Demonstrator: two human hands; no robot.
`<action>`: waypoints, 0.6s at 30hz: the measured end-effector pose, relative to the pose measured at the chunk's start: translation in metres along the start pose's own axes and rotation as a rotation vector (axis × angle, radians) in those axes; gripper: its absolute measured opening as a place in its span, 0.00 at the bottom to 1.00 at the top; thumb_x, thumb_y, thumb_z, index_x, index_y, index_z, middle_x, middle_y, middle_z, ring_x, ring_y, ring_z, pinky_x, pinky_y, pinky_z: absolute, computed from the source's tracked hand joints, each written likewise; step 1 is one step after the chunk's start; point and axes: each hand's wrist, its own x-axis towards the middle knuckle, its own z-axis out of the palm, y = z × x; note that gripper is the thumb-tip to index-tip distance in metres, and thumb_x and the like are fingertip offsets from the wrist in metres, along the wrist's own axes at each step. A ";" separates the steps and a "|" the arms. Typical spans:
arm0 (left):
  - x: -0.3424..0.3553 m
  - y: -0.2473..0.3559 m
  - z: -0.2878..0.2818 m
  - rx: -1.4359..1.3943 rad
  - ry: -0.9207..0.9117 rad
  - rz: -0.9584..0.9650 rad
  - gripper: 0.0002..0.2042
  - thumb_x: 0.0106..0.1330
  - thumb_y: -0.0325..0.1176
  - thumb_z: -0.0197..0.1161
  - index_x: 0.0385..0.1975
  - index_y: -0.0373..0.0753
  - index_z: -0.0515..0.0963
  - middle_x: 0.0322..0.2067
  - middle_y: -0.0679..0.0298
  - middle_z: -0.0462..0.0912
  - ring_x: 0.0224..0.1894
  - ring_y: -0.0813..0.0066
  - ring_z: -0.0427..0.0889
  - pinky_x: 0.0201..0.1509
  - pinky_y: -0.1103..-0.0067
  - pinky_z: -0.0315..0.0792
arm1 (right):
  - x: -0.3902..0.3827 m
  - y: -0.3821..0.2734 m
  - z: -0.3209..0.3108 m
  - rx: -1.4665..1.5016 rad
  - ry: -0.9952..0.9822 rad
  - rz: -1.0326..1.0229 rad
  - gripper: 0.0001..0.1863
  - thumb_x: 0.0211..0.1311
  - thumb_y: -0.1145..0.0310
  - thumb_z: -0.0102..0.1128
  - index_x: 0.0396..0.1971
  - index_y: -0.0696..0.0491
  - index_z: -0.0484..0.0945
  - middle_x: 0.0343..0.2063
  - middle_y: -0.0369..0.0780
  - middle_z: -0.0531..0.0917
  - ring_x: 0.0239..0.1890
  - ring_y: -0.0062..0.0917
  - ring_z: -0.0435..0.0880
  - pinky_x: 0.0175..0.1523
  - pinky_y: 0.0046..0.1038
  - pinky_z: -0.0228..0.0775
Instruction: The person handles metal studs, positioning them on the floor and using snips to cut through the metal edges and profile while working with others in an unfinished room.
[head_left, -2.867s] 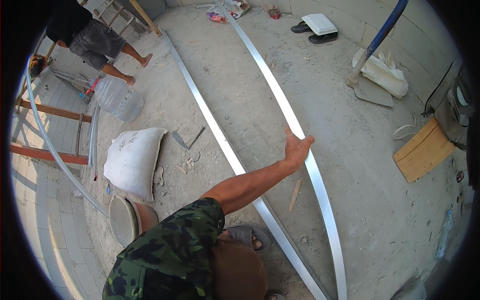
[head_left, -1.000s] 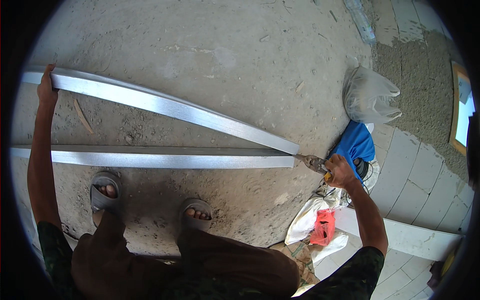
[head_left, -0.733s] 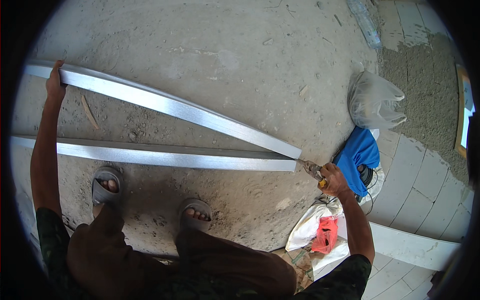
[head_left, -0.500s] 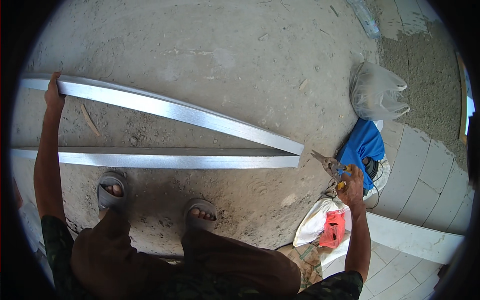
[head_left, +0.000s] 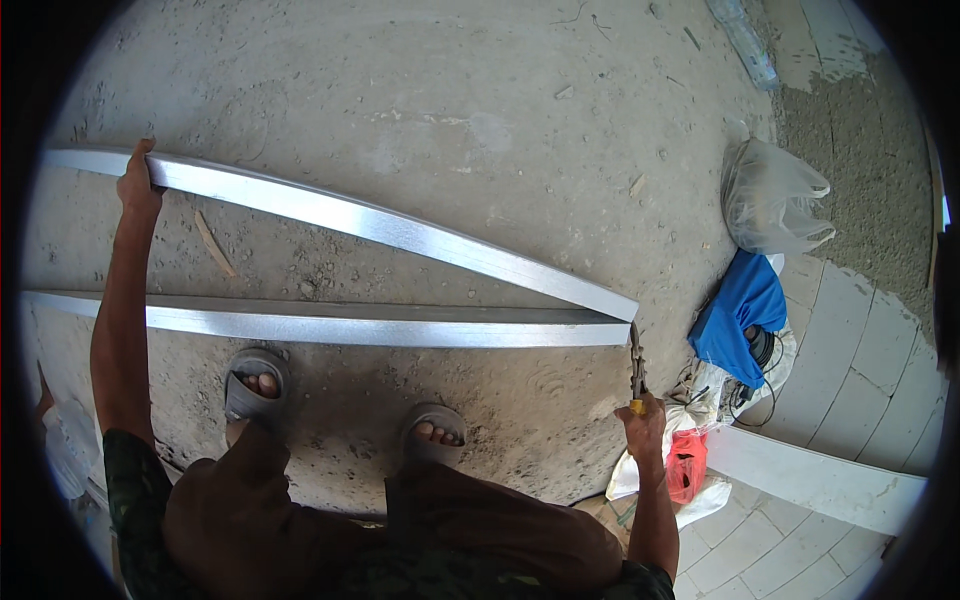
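Observation:
Two long silvery metal channels lie in a narrow V, their right ends meeting. My left hand (head_left: 140, 183) is closed around the far, slanting channel (head_left: 400, 229) near its left end. The near channel (head_left: 420, 331) lies along the floor in front of my feet. In my right hand (head_left: 645, 424) is a pair of tin snips (head_left: 637, 372) with yellow grips. The jaws point away from me and are at the right end of the channels; whether they touch the metal I cannot tell.
My sandalled feet (head_left: 258, 385) stand just behind the near channel. On the right are a clear plastic bag (head_left: 770, 195), a blue cloth (head_left: 742, 312), a black cable coil (head_left: 762, 347), a red bag (head_left: 686, 466) and a pale board (head_left: 810, 476). A plastic bottle (head_left: 745, 45) lies farther off.
My right hand has brought the tin snips left to the ends of the channels, and their jaws now look turned edge-on. My left hand keeps its grip. The whole view has shifted slightly.

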 end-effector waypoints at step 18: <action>-0.075 0.013 0.006 -0.054 0.158 0.194 0.39 0.50 0.36 0.64 0.56 0.18 0.50 0.42 0.40 0.72 0.47 0.55 0.74 0.54 0.70 0.69 | -0.027 -0.022 0.050 -0.008 -0.103 0.058 0.31 0.45 0.55 0.64 0.46 0.63 0.76 0.36 0.55 0.81 0.40 0.49 0.78 0.47 0.44 0.69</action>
